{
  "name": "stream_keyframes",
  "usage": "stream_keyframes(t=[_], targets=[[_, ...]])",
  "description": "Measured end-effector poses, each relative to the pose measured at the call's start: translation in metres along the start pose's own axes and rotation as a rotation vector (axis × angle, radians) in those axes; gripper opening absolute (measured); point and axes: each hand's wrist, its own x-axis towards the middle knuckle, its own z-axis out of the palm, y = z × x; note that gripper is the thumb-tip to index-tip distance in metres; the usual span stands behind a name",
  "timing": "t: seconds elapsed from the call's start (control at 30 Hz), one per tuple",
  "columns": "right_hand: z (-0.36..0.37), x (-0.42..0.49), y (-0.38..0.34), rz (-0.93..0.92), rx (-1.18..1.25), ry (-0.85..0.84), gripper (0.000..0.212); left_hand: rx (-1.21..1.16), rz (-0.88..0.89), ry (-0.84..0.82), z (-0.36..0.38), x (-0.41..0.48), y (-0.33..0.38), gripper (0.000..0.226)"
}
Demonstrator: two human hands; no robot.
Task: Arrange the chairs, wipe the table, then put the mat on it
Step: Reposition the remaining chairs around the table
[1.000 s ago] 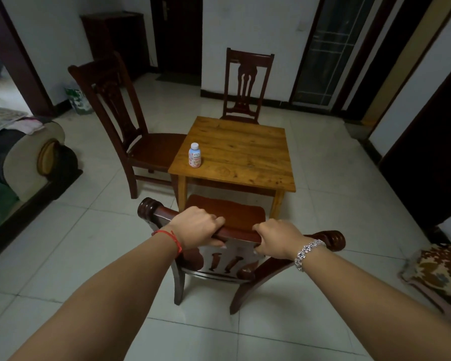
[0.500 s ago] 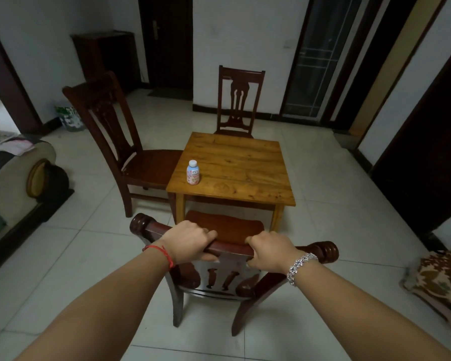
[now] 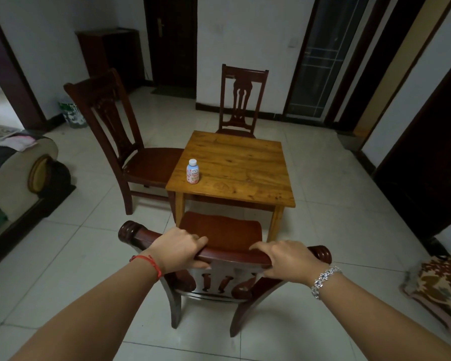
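Observation:
A small square wooden table (image 3: pixel 245 162) stands in the middle of the tiled floor. A dark wooden near chair (image 3: pixel 220 233) faces it, its seat partly under the front edge. My left hand (image 3: pixel 179 250) and my right hand (image 3: pixel 288 259) both grip the chair's curved top rail. A second chair (image 3: pixel 123 142) stands at the table's left side, angled, its seat touching the table edge. A third chair (image 3: pixel 241 100) stands at the far side. A small white bottle (image 3: pixel 192 171) with a pink label stands on the table near its front left corner.
A sofa (image 3: pixel 16 175) with a rolled arm runs along the left. A patterned cushion or mat (image 3: pixel 443 285) lies on the floor at the right. A bin (image 3: pixel 72 114) and a dark cabinet (image 3: pixel 110 53) stand at the back left. Dark doors line the back wall and the right.
The view has tilted up and the near chair has slid a little toward the table. Both hands keep hold of its top rail.

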Motion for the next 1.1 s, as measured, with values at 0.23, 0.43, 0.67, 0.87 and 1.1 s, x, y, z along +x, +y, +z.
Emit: stream_keyframes(t=[0.23,0.43,0.67,0.87,1.1], targets=[[0.007,-0.005,0.001,-0.014,-0.033,0.033,0.055,-0.061,-0.127,-0.033,-0.004,-0.003,0.013,0.052],[0.011,-0.007,0.005,-0.026,-0.037,0.022,0.049,-0.173,-0.27,-0.018,-0.002,-0.004,0.025,0.074],[0.014,-0.008,0.004,-0.006,0.002,0.034,0.06,-0.136,-0.297,0.016,-0.001,-0.012,0.014,0.088],[0.016,-0.014,0.009,-0.016,-0.021,0.099,0.08,-0.113,-0.257,0.043,0.007,-0.014,0.007,0.083],[0.013,-0.011,0.005,0.07,-0.1,-0.006,0.053,-0.06,-0.201,0.047,0.008,-0.013,0.003,0.041]])
